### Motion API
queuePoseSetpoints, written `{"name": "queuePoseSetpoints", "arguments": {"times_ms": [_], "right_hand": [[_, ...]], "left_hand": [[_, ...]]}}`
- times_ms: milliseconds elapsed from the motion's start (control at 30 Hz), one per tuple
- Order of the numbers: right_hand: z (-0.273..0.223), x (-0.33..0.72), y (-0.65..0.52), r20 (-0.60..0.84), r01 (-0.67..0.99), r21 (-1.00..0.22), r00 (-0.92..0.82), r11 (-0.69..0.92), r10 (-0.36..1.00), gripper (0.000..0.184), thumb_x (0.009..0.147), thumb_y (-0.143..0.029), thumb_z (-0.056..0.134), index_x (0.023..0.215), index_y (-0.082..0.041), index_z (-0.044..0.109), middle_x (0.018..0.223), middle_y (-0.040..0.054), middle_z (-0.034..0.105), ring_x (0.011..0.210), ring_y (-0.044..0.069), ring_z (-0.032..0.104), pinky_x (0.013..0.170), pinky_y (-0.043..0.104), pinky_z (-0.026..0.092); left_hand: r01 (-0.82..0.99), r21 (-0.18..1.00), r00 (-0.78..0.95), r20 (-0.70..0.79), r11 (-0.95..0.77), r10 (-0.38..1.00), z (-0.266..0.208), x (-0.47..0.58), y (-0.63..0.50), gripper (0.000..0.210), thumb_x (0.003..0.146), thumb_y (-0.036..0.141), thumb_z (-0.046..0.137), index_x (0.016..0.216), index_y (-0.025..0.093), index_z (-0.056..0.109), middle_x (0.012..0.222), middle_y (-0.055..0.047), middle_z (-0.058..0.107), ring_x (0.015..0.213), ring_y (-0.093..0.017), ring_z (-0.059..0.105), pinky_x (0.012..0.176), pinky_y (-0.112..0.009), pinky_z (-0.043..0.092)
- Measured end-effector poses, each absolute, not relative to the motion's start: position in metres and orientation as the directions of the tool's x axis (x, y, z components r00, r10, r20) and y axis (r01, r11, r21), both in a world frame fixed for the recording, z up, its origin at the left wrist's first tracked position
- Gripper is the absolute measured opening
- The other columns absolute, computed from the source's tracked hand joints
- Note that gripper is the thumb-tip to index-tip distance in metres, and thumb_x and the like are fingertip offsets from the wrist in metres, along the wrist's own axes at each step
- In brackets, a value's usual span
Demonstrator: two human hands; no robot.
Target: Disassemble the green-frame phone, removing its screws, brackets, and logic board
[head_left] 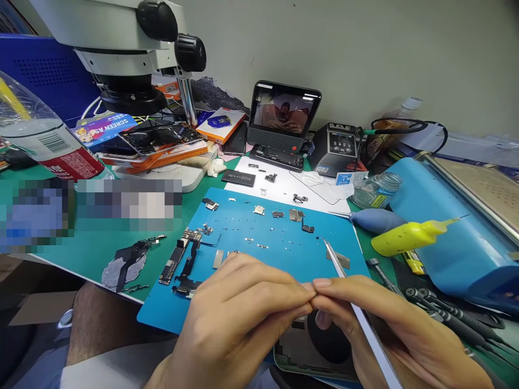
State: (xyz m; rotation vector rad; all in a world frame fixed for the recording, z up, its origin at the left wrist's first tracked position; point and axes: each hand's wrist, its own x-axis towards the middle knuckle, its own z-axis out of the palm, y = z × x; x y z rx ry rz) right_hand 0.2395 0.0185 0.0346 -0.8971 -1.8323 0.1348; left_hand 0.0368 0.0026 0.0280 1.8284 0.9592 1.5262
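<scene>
My left hand (pixel 239 310) and my right hand (pixel 393 319) meet at the fingertips above the near part of a blue mat (pixel 160 305). The left thumb and forefinger are pinched together against the right fingertips; a tiny dark bit shows there, too small to name. Metal tweezers (pixel 368 329) rest in my right hand, their tips pointing away over the mat. Beneath the hands, partly hidden, lies an open phone housing (pixel 294 356). A phone logic board (pixel 172 265) and a black flex cable (pixel 190 265) lie left of my left hand, with several screws and small parts (pixel 263 246) beyond.
A microscope (pixel 121 59) overhangs the back left. Behind the mat are a phone battery (pixel 238 178), white paper (pixel 279 189) and a screen device (pixel 286 111). On the right stand a yellow dropper bottle (pixel 401 237), a blue air blower (pixel 377 220), a glass jar (pixel 375 190) and screwdrivers (pixel 454 319).
</scene>
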Motion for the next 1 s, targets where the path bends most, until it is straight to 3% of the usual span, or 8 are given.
{"name": "queuePoseSetpoints", "arguments": {"times_ms": [67,167,300,433,600,800,900,1000], "right_hand": [[0.036,0.237,0.019,0.777,0.5,-0.459,-0.175,0.734,0.605,0.027,0.096,-0.002,0.083,0.108,-0.026,0.084,0.089,-0.0046,0.088,0.058,0.014,0.078,0.057,0.026,0.064],[0.039,0.236,0.02,0.789,0.486,-0.428,-0.211,0.762,0.577,0.032,0.094,0.003,0.077,0.108,-0.025,0.082,0.085,-0.005,0.087,0.054,0.013,0.076,0.051,0.025,0.059],[0.039,0.239,0.019,0.755,0.447,-0.445,-0.278,0.776,0.593,0.034,0.095,0.004,0.075,0.116,-0.022,0.08,0.087,-0.0025,0.087,0.062,0.014,0.079,0.055,0.024,0.06],[0.038,0.243,0.019,0.727,0.336,-0.523,-0.304,0.784,0.615,0.034,0.097,0.003,0.072,0.116,-0.024,0.078,0.083,-0.0034,0.084,0.059,0.014,0.076,0.053,0.024,0.059],[0.043,0.244,0.019,0.678,0.187,-0.615,-0.369,0.766,0.636,0.019,0.103,-0.005,0.074,0.109,-0.023,0.078,0.084,-0.0014,0.082,0.066,0.015,0.079,0.059,0.024,0.064],[0.047,0.241,0.021,0.649,0.005,-0.706,-0.398,0.709,0.649,0.025,0.108,-0.005,0.069,0.114,-0.022,0.087,0.085,0.0016,0.082,0.068,0.016,0.081,0.064,0.023,0.068],[0.049,0.238,0.022,0.669,0.014,-0.69,-0.369,0.724,0.645,0.016,0.1,-0.009,0.086,0.111,-0.021,0.087,0.086,0.0015,0.083,0.067,0.017,0.082,0.062,0.023,0.069],[0.051,0.236,0.025,0.704,0.085,-0.645,-0.32,0.759,0.634,0.024,0.09,-0.011,0.098,0.106,-0.021,0.084,0.085,-0.0015,0.084,0.065,0.015,0.081,0.062,0.021,0.069]], "left_hand": [[0.14,0.808,0.073,0.568,-0.572,0.82,0.028,0.038,0.001,0.017,0.104,0.009,0.087,0.112,0.024,0.088,0.106,0.001,0.092,0.092,-0.015,0.086,0.088,-0.027,0.061],[0.023,0.898,0.076,0.438,-0.44,0.896,0.029,0.039,0.0,0.015,0.104,0.014,0.088,0.11,0.028,0.091,0.102,0.004,0.092,0.09,-0.014,0.084,0.09,-0.026,0.061],[-0.194,0.979,0.133,0.097,-0.07,0.986,0.029,0.037,-0.002,0.014,0.103,0.023,0.09,0.103,0.037,0.094,0.101,0.006,0.092,0.095,-0.015,0.082,0.093,-0.025,0.061],[-0.359,0.91,0.26,-0.114,0.206,0.959,0.026,0.036,-0.001,0.004,0.099,0.031,0.096,0.095,0.034,0.095,0.098,0.003,0.091,0.096,-0.015,0.081,0.09,-0.023,0.06],[-0.419,0.841,0.404,-0.166,0.343,0.9,0.027,0.031,0.002,0.016,0.092,0.039,0.102,0.091,0.026,0.092,0.096,-0.001,0.091,0.092,-0.017,0.081,0.088,-0.026,0.061],[-0.264,0.911,0.418,-0.187,0.316,0.889,0.036,0.021,0.004,0.017,0.089,0.036,0.102,0.09,0.024,0.091,0.088,-0.002,0.086,0.085,-0.016,0.075,0.08,-0.026,0.057],[-0.223,0.933,0.438,-0.164,0.283,0.884,0.036,0.017,0.004,0.018,0.091,0.038,0.101,0.091,0.023,0.09,0.089,-0.002,0.085,0.088,-0.017,0.075,0.083,-0.027,0.057],[-0.23,0.945,0.456,-0.107,0.233,0.884,0.035,0.016,0.004,0.018,0.093,0.038,0.1,0.092,0.023,0.089,0.092,-0.002,0.086,0.091,-0.018,0.075,0.088,-0.029,0.059]]}}
